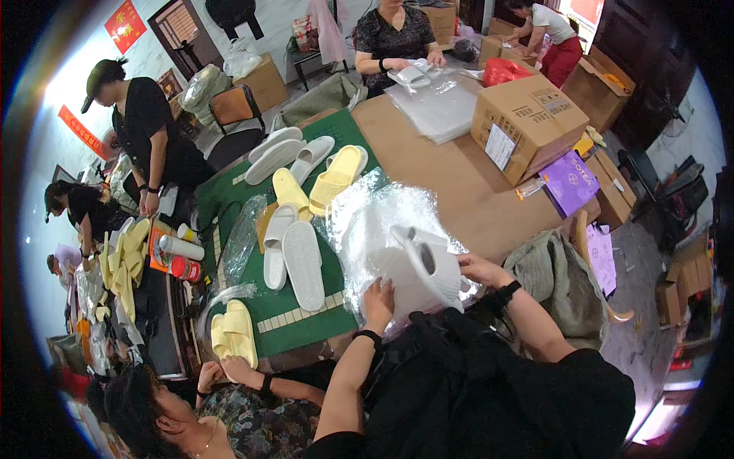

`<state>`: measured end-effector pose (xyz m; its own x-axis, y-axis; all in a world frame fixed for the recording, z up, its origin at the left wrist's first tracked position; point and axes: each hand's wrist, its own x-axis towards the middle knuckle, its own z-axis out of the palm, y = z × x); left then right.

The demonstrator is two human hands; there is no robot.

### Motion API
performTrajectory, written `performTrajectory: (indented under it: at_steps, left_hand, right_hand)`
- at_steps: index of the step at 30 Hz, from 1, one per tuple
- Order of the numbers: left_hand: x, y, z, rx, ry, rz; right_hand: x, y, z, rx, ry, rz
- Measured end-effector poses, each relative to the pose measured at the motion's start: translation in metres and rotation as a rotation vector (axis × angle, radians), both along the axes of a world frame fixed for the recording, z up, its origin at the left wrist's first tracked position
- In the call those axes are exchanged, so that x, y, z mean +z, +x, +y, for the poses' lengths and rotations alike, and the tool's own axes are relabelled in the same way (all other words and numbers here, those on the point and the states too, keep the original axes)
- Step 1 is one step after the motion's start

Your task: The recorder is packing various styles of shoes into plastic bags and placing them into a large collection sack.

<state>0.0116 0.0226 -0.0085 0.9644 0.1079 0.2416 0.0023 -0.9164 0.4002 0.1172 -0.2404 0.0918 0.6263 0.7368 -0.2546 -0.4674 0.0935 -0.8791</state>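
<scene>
hands: left [377, 297] and right [475, 269] grip pinching ribbed white foam slippers [424, 269] | crinkly clear bag [367, 222]

We see a long table [451, 191] with a brown top, its near part covered by a green mat [294, 310] with a pale tile-patterned border. On the mat lie two white ribbed foam slippers [293, 260] soles up, two yellow foam slippers [317, 183] and three white ones [287, 151] further back, plus a yellow pair [233, 333] at the near edge. A crinkled clear plastic bag heap [375, 218] overlaps mat and bare top. A stack of flat clear bags [440, 107] and a brown cardboard box [527, 122] sit on the brown part.
</scene>
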Motion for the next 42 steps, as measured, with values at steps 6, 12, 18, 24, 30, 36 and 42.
performTrajectory:
  at_steps: [6, 12, 18, 24, 30, 36, 42]
  left_hand:
    - [-0.078, -0.011, 0.027, 0.078, -1.766, 0.187]
    - [-0.076, 0.014, 0.034, 0.108, -1.844, 0.163]
    - [-0.053, 0.023, 0.060, 0.203, -1.928, 0.052]
    - [0.005, 0.029, 0.032, 0.230, -0.947, -0.014]
    - [0.046, 0.030, 0.006, 0.123, -0.533, -0.023]
    - [0.044, 0.029, -0.008, -0.053, -0.271, -0.129]
    - [0.052, 0.023, -0.026, -0.241, -0.090, 0.091]
  right_hand:
    - [0.012, -0.013, 0.074, 0.526, -0.152, -0.091]
    - [0.006, -0.012, 0.083, 0.545, -0.111, -0.056]
    - [0.017, -0.015, 0.074, 0.484, -0.199, -0.052]
    - [-0.002, -0.015, 0.045, 0.201, -0.358, -0.551]
    - [-0.031, -0.017, 0.032, 0.109, -0.652, -0.947]
    - [-0.048, -0.020, 0.038, -0.163, -0.808, -1.119]
    - [-0.054, -0.023, 0.062, -0.183, -0.969, -1.343]
